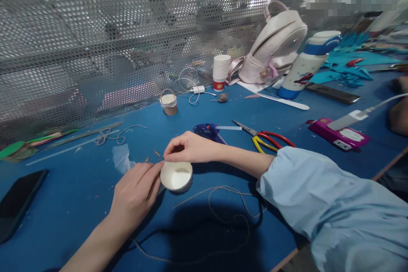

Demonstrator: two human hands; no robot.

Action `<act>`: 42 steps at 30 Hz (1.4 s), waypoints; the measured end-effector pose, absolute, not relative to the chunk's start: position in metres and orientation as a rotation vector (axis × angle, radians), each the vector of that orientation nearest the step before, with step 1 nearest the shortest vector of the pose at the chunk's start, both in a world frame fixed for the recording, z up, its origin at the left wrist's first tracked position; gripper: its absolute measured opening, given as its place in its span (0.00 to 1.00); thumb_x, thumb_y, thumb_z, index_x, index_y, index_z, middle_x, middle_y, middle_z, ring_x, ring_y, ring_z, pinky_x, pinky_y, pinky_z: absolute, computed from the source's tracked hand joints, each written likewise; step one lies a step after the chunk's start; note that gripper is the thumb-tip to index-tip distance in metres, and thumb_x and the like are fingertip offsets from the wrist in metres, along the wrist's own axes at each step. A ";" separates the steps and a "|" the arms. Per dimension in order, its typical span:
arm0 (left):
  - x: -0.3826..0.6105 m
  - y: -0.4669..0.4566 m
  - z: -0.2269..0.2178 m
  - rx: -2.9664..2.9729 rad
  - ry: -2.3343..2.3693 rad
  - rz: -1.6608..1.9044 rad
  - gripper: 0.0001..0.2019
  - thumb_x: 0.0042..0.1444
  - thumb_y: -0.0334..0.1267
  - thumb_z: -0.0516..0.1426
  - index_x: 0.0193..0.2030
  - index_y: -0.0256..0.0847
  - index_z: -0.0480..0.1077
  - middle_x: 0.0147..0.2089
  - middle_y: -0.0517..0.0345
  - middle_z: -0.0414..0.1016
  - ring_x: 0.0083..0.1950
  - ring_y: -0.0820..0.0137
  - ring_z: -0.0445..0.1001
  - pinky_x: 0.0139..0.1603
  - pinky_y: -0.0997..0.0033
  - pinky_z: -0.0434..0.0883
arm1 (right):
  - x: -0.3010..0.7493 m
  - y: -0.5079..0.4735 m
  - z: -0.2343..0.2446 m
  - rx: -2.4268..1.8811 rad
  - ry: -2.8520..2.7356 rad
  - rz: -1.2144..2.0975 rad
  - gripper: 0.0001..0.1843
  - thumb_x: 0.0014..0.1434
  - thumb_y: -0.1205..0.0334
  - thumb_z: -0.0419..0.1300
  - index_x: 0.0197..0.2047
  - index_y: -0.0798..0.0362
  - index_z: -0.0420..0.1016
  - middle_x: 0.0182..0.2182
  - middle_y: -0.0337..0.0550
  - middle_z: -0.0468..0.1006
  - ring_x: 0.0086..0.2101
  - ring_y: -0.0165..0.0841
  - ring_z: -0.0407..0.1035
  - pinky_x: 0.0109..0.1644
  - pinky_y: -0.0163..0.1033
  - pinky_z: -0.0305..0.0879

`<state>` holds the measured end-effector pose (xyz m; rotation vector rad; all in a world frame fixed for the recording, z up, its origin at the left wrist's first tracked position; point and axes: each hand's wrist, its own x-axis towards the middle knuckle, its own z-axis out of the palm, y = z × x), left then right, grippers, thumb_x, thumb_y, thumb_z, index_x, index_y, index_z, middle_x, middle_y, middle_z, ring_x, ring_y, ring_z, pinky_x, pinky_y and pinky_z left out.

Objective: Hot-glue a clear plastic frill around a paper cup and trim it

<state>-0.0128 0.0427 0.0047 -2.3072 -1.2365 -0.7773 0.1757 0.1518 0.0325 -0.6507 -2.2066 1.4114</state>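
Observation:
A small white paper cup (177,176) stands on the table with its open top toward me. My left hand (137,187) is closed at the cup's left side, its fingertips gripping the rim. Above the cup's far rim, my right hand (188,148) has thumb and fingers pinched together close to the left fingertips. Whatever lies between those right fingertips is too small to make out. Loose twine (219,188) curls over the table to the right of the cup and below it. Just behind my right wrist rests a blue glue gun (207,129) with a glue stick in it.
Pliers (255,132) with red and yellow handles lie right of the glue gun. Farther back are a little bucket (169,104), stacked paper cups (221,72), a backpack (274,46) and a bottle (307,66). A purple power strip (339,132) sits right; a phone (19,204) lies left.

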 end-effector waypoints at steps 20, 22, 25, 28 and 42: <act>-0.009 0.041 0.007 -2.256 -1.159 -0.717 0.11 0.58 0.26 0.56 0.49 0.32 0.71 0.36 0.49 0.77 0.35 0.64 0.75 0.38 0.66 0.70 | 0.179 0.153 0.037 -0.611 -2.335 1.262 0.07 0.57 0.66 0.60 0.35 0.58 0.80 0.30 0.39 0.79 0.31 0.25 0.69 0.38 0.31 0.64; -0.008 0.041 0.008 -2.237 -1.118 -0.689 0.13 0.57 0.25 0.57 0.49 0.31 0.70 0.34 0.49 0.77 0.33 0.63 0.74 0.36 0.65 0.70 | 0.181 0.153 0.038 -0.603 -2.359 1.281 0.09 0.56 0.69 0.58 0.37 0.57 0.79 0.32 0.39 0.79 0.32 0.26 0.69 0.38 0.31 0.65; -0.007 0.040 0.009 -2.209 -1.069 -0.653 0.14 0.56 0.25 0.58 0.50 0.31 0.69 0.33 0.49 0.76 0.32 0.63 0.74 0.34 0.65 0.69 | 0.182 0.152 0.038 -0.496 -2.372 1.301 0.13 0.53 0.73 0.58 0.42 0.57 0.78 0.37 0.40 0.80 0.35 0.27 0.71 0.41 0.31 0.66; -0.006 0.040 0.011 -2.193 -1.047 -0.644 0.14 0.56 0.25 0.59 0.50 0.30 0.69 0.33 0.49 0.76 0.31 0.63 0.74 0.33 0.65 0.69 | 0.182 0.151 0.035 -0.402 -2.348 1.244 0.10 0.55 0.72 0.58 0.40 0.59 0.78 0.37 0.42 0.80 0.35 0.27 0.71 0.42 0.32 0.67; -0.006 0.039 0.011 -2.196 -1.031 -0.685 0.13 0.55 0.26 0.60 0.48 0.27 0.71 0.32 0.47 0.77 0.31 0.62 0.74 0.31 0.65 0.68 | 0.182 0.152 0.028 -0.424 -2.391 1.033 0.12 0.56 0.75 0.56 0.38 0.60 0.80 0.39 0.46 0.82 0.39 0.30 0.75 0.46 0.33 0.68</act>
